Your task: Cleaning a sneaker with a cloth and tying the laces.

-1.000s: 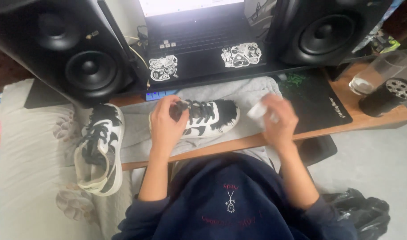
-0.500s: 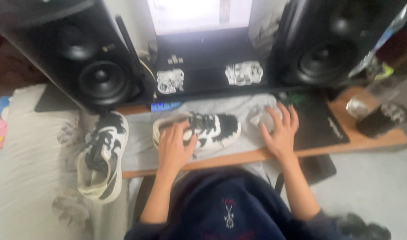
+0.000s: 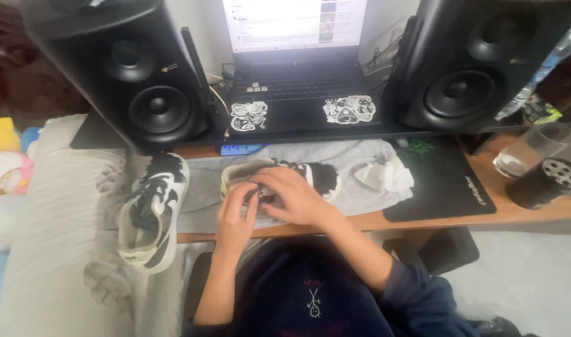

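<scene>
At the centre of the frame, a black-and-white sneaker (image 3: 279, 181) is grasped by both hands. The left hand (image 3: 235, 215) is closed around its heel end, the fingers curled over the collar, while the right hand (image 3: 295, 196) is laid across the middle of the shoe, the fingers bent down over the lace area. Only the pale heel rim and the dark toe are left visible on either side of the hands. Whether anything small is pinched between the fingertips cannot be told.

The sneaker is set on a grey cloth (image 3: 360, 200) spread along the front edge of a wooden desk (image 3: 535, 212). Just to the right of the shoe, on the same cloth, a crumpled white wipe (image 3: 385, 175) is seen. A second sneaker (image 3: 151, 212) of the same colouring is laid at the lower left, hanging partly off the desk edge over pale bedding (image 3: 54, 237).

A black mouse pad (image 3: 444, 184) is placed to the right of the cloth, with a clear glass (image 3: 525, 153) and a dark cylindrical container (image 3: 544, 181) at the far right. Behind the cloth, a laptop (image 3: 298, 81) with stickers is flanked by a left speaker (image 3: 135, 75) and a right speaker (image 3: 472, 62) in the upper part of the frame. The person's dark blue sweatshirt (image 3: 310, 299) fills the bottom centre.
</scene>
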